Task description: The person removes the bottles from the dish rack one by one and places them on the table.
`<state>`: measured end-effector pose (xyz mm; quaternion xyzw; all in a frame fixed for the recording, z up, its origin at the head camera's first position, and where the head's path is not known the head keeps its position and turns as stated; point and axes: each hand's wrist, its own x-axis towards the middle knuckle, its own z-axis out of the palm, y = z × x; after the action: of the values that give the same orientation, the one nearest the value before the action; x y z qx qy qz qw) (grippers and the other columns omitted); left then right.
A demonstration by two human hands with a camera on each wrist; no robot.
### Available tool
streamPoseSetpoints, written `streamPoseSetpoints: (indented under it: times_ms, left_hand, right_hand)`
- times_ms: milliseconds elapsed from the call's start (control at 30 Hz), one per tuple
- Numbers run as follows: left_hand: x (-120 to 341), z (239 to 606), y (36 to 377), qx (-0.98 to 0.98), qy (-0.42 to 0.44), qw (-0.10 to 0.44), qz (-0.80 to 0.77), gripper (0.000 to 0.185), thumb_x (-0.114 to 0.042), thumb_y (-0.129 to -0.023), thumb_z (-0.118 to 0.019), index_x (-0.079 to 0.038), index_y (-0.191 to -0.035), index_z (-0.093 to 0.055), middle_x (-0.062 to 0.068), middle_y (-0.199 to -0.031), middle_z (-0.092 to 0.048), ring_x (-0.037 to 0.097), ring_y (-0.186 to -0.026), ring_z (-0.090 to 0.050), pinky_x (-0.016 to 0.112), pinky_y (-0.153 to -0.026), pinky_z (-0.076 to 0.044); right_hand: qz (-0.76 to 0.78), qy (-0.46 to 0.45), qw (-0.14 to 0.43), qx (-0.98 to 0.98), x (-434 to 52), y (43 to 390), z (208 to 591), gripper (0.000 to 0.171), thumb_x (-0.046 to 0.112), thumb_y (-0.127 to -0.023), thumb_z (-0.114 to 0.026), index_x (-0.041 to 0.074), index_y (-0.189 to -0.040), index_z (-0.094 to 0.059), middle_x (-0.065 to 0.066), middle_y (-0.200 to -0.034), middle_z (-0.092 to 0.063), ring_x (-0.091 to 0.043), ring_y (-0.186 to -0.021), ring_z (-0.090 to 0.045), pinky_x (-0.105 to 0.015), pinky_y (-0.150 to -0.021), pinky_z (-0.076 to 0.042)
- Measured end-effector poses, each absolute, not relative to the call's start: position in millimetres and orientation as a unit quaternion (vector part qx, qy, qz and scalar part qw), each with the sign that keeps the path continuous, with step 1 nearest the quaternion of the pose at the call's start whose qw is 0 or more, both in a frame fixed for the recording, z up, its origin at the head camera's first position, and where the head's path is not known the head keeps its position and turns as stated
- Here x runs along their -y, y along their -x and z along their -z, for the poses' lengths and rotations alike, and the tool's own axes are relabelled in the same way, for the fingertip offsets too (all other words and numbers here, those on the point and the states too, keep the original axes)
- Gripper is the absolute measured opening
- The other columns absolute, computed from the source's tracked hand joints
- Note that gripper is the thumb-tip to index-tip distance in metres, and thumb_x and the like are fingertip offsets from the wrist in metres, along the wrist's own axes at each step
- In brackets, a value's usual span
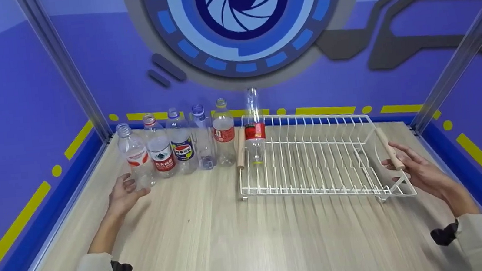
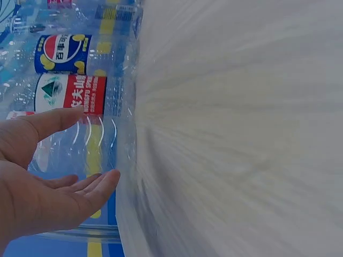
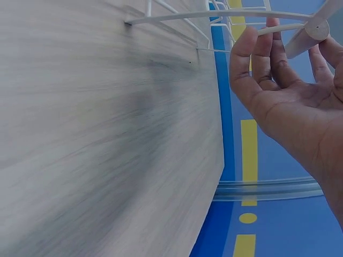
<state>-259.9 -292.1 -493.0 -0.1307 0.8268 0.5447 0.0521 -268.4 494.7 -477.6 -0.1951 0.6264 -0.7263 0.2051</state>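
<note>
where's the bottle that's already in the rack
In the head view, the upside-down bottle with a red label stands in the left end of the white dish rack, just right of the row of five upright bottles.

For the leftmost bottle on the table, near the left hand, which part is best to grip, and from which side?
Grip the leftmost bottle around its body, at the label, probably from the front-left. It stands upright, its right side is close against the next bottle, and the left hand already lies open on that free side.
</note>
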Motion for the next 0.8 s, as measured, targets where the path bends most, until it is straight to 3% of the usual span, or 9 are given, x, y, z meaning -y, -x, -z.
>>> streamPoseSetpoints:
  times_ms: [200,400,500,800]
  left_hand:
    - [273,489,246,-0.808,0.133,0.078,-0.569,0.086,-0.021,-0.099,-0.065,0.001,-0.161,-0.011,0.03,-0.16,-0.028,0.045,-0.141,-0.041,0.055,-0.113,-0.044]
    - [246,485,242,-0.833,0.08,0.054,-0.545,0.053,-0.018,-0.099,-0.065,0.004,-0.144,-0.047,0.025,-0.133,-0.059,0.028,-0.111,-0.062,0.037,-0.088,-0.055]
    - [232,481,244,-0.836,0.04,0.051,-0.545,0.043,-0.014,-0.1,-0.064,0.005,-0.137,-0.055,0.021,-0.122,-0.065,0.023,-0.104,-0.065,0.034,-0.085,-0.056]
    - [190,473,257,-0.82,-0.102,0.088,-0.556,0.041,-0.012,-0.099,-0.065,0.005,-0.136,-0.057,0.026,-0.119,-0.067,0.012,-0.094,-0.063,0.031,-0.08,-0.054]
  right_hand:
    - [0.724,0.195,0.2,-0.63,-494,269,477,0.05,0.014,-0.114,-0.017,0.028,-0.161,-0.023,0.0,-0.127,-0.069,-0.011,-0.117,-0.065,-0.032,-0.089,-0.059]
    - [0.73,0.201,0.203,-0.621,-494,267,477,0.051,0.014,-0.114,-0.017,0.029,-0.161,-0.025,-0.001,-0.128,-0.069,-0.012,-0.118,-0.065,-0.031,-0.091,-0.058]
    - [0.731,0.201,0.203,-0.62,-494,267,477,0.051,0.014,-0.114,-0.017,0.028,-0.162,-0.024,0.0,-0.128,-0.069,-0.012,-0.118,-0.065,-0.032,-0.092,-0.059]
    - [0.729,0.198,0.199,-0.625,-493,267,478,0.051,0.014,-0.114,-0.017,0.027,-0.162,-0.021,0.0,-0.129,-0.07,-0.012,-0.118,-0.065,-0.031,-0.092,-0.058]
